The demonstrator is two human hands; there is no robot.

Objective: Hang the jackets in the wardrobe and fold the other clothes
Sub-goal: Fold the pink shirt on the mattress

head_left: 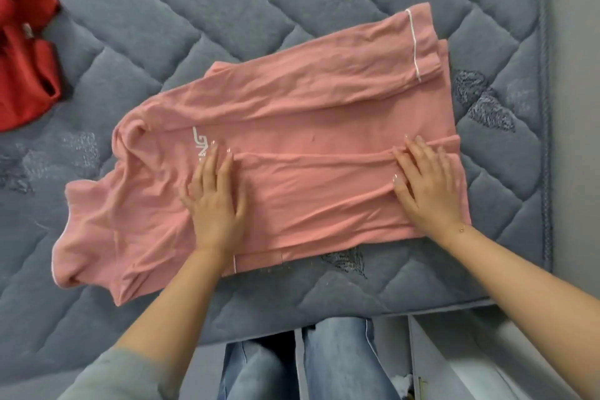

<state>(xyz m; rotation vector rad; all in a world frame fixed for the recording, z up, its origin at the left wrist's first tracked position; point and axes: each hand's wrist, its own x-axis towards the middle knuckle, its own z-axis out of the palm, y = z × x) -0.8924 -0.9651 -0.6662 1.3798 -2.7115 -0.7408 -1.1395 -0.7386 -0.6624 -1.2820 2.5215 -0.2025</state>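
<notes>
Lying flat on a blue-grey quilted mattress (292,10), a pink shirt (292,114) is spread out under both of the person's hands. The left hand (216,198) rests near the middle of the shirt, just below the white letters on the chest. Its fingers are straight and close together, pressing the cloth down, and it holds nothing. The right hand (428,185) rests on the shirt's right side, near the bottom hem. Its fingers are also straight and spread a little, pushing flat on a folded edge, with nothing pinched in them. The two hands are well apart, with a stretch of wrinkled pink cloth between them.

The shirt is partly folded. One long sleeve (324,75) is laid across the top of the body, and its cuff with a thin white stripe points to the upper right. The near side of the shirt is folded over too, making a long crease that runs from one hand to the other. The collar end is bunched up at the left. A white stripe also shows on the lower left edge.

The white writing (198,143) sits sideways, and the left hand covers part of it. The letters "NG" can be read; the others cannot.

A red garment (26,52) lies crumpled on the mattress at the far left, well apart from the pink shirt.
</notes>
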